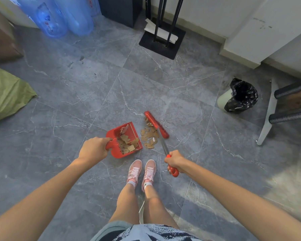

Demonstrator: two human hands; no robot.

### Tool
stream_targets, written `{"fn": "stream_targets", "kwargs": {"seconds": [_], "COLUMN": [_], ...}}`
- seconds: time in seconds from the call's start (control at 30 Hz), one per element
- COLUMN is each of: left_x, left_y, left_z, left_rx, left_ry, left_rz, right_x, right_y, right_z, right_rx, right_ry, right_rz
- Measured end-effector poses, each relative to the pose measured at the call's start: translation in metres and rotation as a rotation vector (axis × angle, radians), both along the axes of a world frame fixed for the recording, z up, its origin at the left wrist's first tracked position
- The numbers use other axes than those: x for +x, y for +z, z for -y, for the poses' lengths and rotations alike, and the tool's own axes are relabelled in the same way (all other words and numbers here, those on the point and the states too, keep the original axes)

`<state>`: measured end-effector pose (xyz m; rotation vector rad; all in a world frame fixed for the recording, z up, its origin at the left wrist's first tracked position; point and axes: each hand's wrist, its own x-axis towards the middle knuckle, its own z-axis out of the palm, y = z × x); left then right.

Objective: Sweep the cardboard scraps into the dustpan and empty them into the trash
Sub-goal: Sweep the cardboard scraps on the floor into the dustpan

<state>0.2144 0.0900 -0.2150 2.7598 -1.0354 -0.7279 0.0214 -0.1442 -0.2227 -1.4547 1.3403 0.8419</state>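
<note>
A red dustpan (131, 130) rests on the grey floor just ahead of my feet, with several cardboard scraps inside it. My left hand (94, 149) is shut on its handle. More cardboard scraps (149, 136) lie on the floor right of the pan's mouth. A red broom (156, 124) has its head on the far side of that pile, its metal shaft running back to my right hand (175, 161), which is shut on the red grip. A small trash bin (240, 96) with a black liner stands at the right.
A chair (274, 108) stands beside the bin at the right edge. A black stand base (162, 41) and blue water bottles (63, 16) sit at the far wall. A green sack (5, 94) lies at the left. My pink shoes (142, 173) are just behind the pan.
</note>
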Motion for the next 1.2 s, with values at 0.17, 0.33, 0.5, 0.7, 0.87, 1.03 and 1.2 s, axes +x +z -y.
{"fn": "stream_targets", "kwargs": {"seconds": [0.17,0.33,0.5,0.7,0.87,1.03,1.2], "left_x": [0.0,-0.003,0.0,0.006,0.01,0.011,0.021], "left_y": [0.003,0.003,0.002,0.009,0.024,0.034,0.042], "left_z": [-0.001,-0.003,-0.006,-0.014,-0.02,-0.025,-0.027], "left_rx": [0.011,-0.014,-0.035,-0.033,-0.07,-0.093,-0.09], "left_ry": [0.005,0.006,0.014,0.035,0.096,0.122,0.088], "left_rz": [-0.01,0.004,0.066,0.117,0.1,0.09,0.082], "right_x": [0.001,0.0,-0.013,-0.04,-0.056,-0.065,-0.067], "right_y": [0.0,0.001,0.011,0.043,0.076,0.11,0.115], "right_z": [-0.042,-0.078,-0.091,-0.046,0.007,0.048,0.07], "right_rx": [0.046,0.147,0.238,0.359,0.33,0.283,0.23], "right_ry": [0.063,0.076,-0.053,-0.205,-0.234,-0.307,-0.372], "right_rz": [0.035,0.093,0.117,0.117,0.115,0.147,0.156]}}
